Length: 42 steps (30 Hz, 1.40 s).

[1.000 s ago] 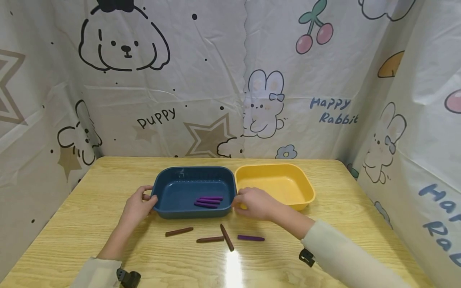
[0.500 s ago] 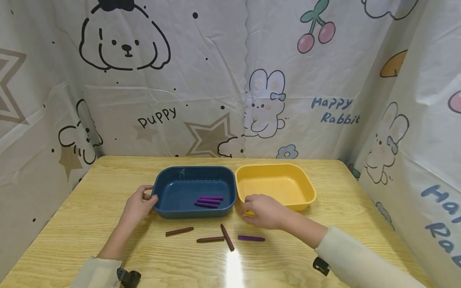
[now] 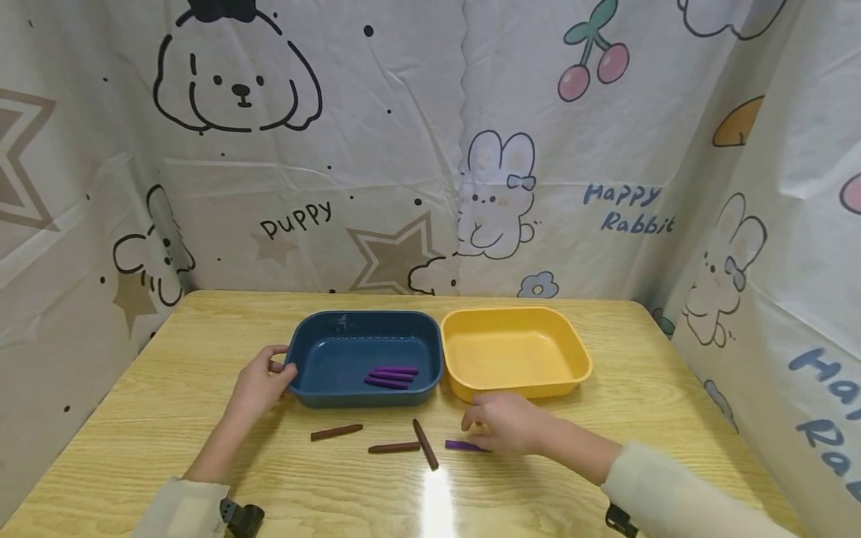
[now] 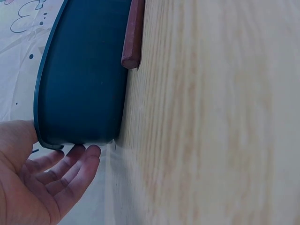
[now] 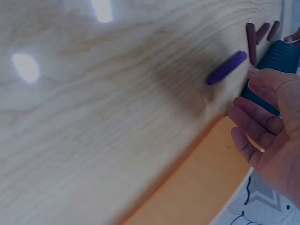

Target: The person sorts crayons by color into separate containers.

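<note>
My left hand (image 3: 260, 385) holds the left end of a dark blue plastic tray (image 3: 336, 401), thumb at the rim and fingers against the outer wall in the left wrist view. Several purple crayons (image 3: 390, 377) lie together inside that tray. Just over a loose purple crayon (image 3: 460, 445) on the table hovers my right hand (image 3: 507, 424), which partly covers it in the head view. The right wrist view shows a gap between the right fingertips and this purple crayon (image 5: 227, 68); that hand is loosely bent and holds nothing.
A yellow tray (image 3: 531, 391) stands against the blue one's right side. Three brown crayons (image 3: 336, 432) lie in front of the blue tray, two of them touching or nearly so. A printed cloth (image 3: 390, 149) hangs behind the wooden table (image 3: 323, 493).
My right hand has left the gap between the trays, moving right and toward the table's front, down to the loose purple crayon. The left hand stays on the blue tray.
</note>
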{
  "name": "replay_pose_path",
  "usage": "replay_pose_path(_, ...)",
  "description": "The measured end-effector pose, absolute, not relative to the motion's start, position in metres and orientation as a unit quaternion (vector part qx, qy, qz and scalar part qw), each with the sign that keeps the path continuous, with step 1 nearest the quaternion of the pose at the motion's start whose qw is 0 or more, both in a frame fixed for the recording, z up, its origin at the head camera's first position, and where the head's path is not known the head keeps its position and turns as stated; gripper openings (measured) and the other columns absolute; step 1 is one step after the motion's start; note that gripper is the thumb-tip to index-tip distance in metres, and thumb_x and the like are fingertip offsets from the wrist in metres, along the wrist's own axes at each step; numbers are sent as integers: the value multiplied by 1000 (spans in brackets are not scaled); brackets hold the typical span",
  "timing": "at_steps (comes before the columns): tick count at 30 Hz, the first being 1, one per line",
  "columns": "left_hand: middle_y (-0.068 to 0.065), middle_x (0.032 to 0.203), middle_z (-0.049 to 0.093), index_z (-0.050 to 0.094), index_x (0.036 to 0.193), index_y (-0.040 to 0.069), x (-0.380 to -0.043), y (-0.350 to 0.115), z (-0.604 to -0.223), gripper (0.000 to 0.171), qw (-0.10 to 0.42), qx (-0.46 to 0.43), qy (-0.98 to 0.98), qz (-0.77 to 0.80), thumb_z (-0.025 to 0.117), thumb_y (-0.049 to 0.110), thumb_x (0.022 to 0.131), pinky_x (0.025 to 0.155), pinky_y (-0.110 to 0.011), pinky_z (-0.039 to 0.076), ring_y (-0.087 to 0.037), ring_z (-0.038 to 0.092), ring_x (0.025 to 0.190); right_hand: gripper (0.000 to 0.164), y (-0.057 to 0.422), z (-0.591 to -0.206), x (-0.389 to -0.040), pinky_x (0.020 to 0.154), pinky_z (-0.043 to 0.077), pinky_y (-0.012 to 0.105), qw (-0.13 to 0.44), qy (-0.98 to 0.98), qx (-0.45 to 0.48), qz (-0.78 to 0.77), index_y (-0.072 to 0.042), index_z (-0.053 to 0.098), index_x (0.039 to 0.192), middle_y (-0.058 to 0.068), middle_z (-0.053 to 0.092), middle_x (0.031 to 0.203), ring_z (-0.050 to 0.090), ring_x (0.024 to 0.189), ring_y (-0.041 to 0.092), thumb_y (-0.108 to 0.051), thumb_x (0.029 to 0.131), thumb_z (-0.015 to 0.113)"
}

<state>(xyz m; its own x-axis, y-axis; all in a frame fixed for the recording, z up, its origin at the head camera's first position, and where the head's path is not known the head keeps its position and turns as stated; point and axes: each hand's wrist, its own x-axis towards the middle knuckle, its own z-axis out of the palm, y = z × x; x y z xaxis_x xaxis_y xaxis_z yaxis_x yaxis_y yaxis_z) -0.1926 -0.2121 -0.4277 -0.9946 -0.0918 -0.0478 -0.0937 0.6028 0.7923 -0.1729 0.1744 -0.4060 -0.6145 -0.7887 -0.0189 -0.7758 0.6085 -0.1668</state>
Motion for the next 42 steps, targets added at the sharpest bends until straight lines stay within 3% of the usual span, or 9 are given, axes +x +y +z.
replay_pose_path(14, -24, 102, 59, 39, 135, -4, -193, -210, -426, 48, 1, -53, 894, 446, 50, 17, 93, 61, -30, 53, -19, 62, 70, 16, 185, -427, -171, 62, 41, 16, 71, 905, -404, -112, -15, 70, 94, -7, 57, 77, 44, 66, -2, -24, 81, 71)
replay_pose_path(42, -25, 102, 60, 40, 134, -3, -195, -214, -432, 49, -1, -58, 895, 442, 50, 18, 92, 58, -27, 51, -18, 62, 69, 6, 178, -432, -170, 59, 37, 13, 64, 902, -414, -101, -16, 71, 86, -10, 53, 71, 40, 64, -3, -19, 81, 70)
